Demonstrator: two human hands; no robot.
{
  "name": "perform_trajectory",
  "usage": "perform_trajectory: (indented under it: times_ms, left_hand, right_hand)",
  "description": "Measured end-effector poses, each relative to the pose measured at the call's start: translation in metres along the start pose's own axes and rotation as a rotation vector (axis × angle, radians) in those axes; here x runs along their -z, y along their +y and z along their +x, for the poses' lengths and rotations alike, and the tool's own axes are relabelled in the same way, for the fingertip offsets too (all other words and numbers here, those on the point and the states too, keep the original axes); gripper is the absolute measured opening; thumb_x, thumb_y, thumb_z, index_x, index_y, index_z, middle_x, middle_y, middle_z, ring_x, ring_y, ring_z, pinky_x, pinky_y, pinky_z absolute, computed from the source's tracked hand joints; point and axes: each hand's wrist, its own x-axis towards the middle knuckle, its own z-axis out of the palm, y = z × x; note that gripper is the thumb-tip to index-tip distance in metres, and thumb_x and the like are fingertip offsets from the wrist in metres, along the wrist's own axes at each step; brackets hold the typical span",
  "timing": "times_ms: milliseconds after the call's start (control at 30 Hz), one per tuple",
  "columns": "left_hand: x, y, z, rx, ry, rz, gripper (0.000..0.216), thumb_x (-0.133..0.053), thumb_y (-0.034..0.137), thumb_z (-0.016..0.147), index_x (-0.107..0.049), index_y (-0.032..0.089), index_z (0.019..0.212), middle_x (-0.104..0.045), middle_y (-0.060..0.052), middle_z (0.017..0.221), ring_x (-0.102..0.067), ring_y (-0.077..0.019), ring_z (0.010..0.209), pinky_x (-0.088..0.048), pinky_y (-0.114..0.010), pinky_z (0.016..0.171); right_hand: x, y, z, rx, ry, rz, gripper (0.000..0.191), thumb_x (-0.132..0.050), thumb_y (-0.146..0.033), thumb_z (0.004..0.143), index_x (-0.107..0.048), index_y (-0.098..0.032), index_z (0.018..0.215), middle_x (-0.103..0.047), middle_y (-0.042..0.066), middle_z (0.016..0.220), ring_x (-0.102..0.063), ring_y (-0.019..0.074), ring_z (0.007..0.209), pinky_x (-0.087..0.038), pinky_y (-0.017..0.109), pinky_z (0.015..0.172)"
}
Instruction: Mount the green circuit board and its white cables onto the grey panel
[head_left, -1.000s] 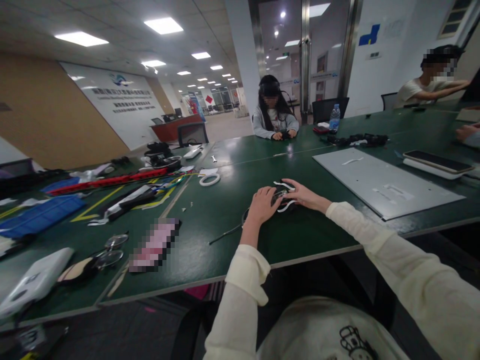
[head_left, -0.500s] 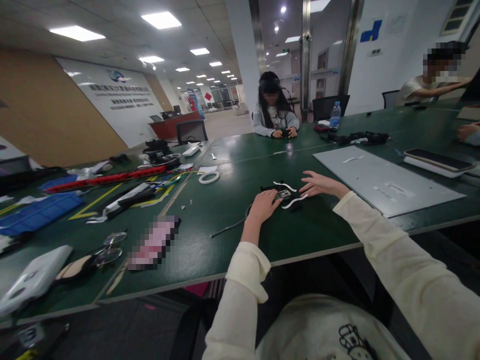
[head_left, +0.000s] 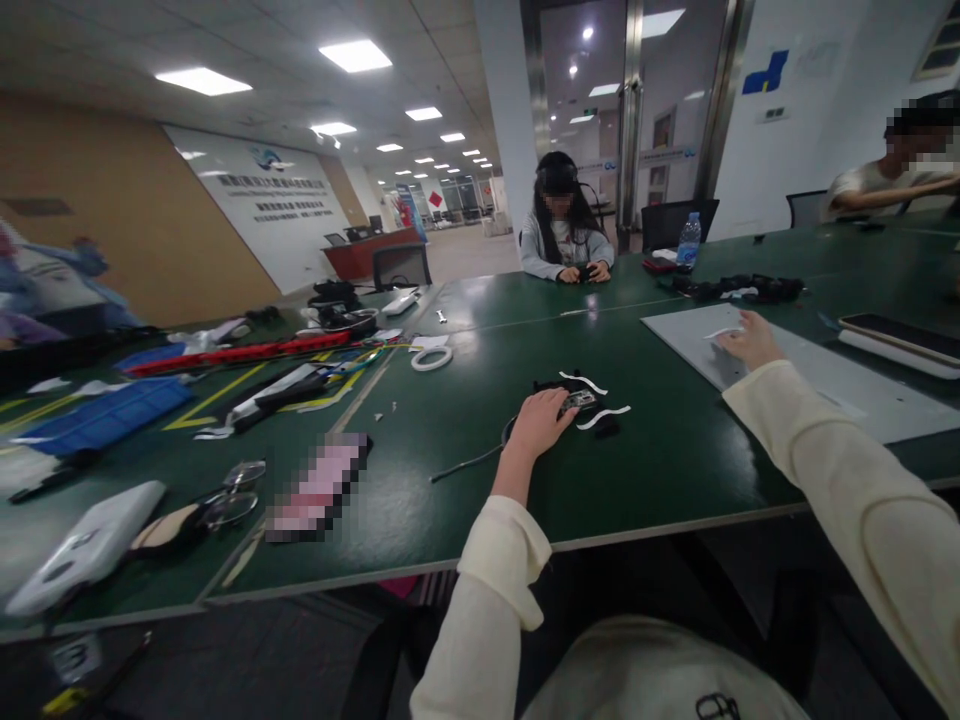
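Note:
My left hand is closed on the near-left side of a small black device with a silvery open face, holding it against the table; the palm hides part of it. A grey cable trails from it to the left. One wavy white strip lies at its right side, another white strip along its far edge. Over the grey board, my right hand pinches a thin curved white strip between thumb and fingers; whether the strip still touches the board I cannot tell.
The grey board lies on the right of the green table. A phone, glasses and a blue tray are on the left. A white tape roll lies farther back. A person sits opposite.
My right hand has moved right, from beside the black device to the curved strip at the grey board, and its fingers have closed. My left hand stays on the device. The view has shifted.

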Motion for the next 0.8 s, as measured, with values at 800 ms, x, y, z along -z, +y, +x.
perform_trajectory:
  times_ms: [800]
  left_hand:
    - [-0.003,0.001,0.004,-0.014,0.047,-0.012,0.043,-0.036,0.043,0.099,-0.056,0.018,0.127,-0.058,-0.010,0.135,-0.051,-0.0238,0.126,-0.039,-0.040,0.107]
  right_hand:
    - [-0.136,-0.062,-0.205,0.073,-1.078,0.244,0.023,-0.062,-0.031,0.084,-0.070,-0.017,0.099,-0.069,0.006,0.091,-0.062,0.0132,0.079,-0.049,0.022,0.069]
